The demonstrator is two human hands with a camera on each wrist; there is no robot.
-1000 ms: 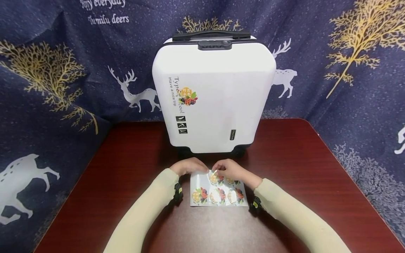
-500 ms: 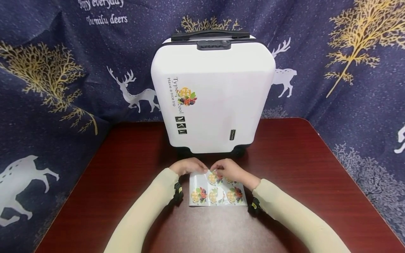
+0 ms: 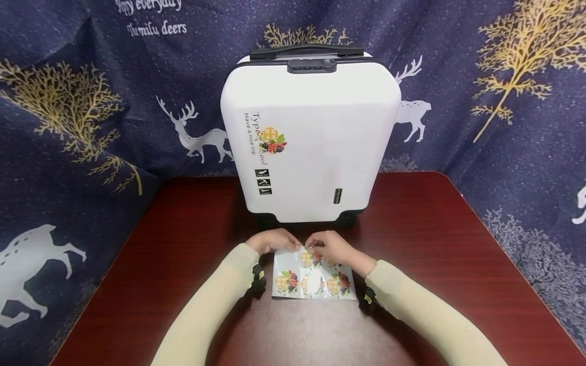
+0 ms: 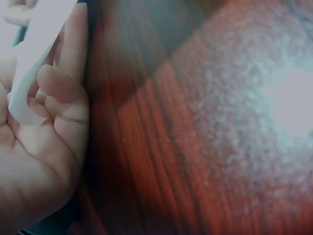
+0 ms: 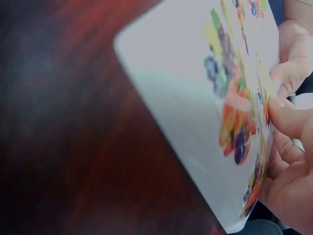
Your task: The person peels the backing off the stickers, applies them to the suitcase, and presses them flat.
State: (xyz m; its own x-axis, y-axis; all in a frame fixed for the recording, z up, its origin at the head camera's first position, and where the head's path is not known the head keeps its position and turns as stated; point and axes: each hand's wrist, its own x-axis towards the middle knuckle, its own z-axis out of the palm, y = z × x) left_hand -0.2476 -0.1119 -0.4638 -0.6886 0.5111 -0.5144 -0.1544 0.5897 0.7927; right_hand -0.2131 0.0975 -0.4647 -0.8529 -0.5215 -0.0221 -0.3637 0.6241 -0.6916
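A white sheet of fruit stickers (image 3: 285, 261) is held in front of the suitcase, its upper left part bare of prints. My left hand (image 3: 274, 240) pinches it at the top edge. Close beside, my right hand (image 3: 333, 246) grips the same edge, thumb over a fruit sticker (image 5: 237, 120) row in the right wrist view. In the left wrist view the sheet's edge (image 4: 30, 88) curls between the thumb and fingers of the left hand (image 4: 54, 132). Whether a sticker's rim is lifted is hidden by the fingers.
A white suitcase (image 3: 316, 147) with black handle and combination lock stands upright at the back. One fruit sticker (image 3: 272, 141) is on its front, over printed lettering. The dark red table (image 3: 192, 244) lies beneath; a blue deer-patterned cloth (image 3: 151, 66) hangs behind.
The sheet has shifted slightly left and its tilt has changed a little. My right hand has edged left toward the left hand; both keep their hold.
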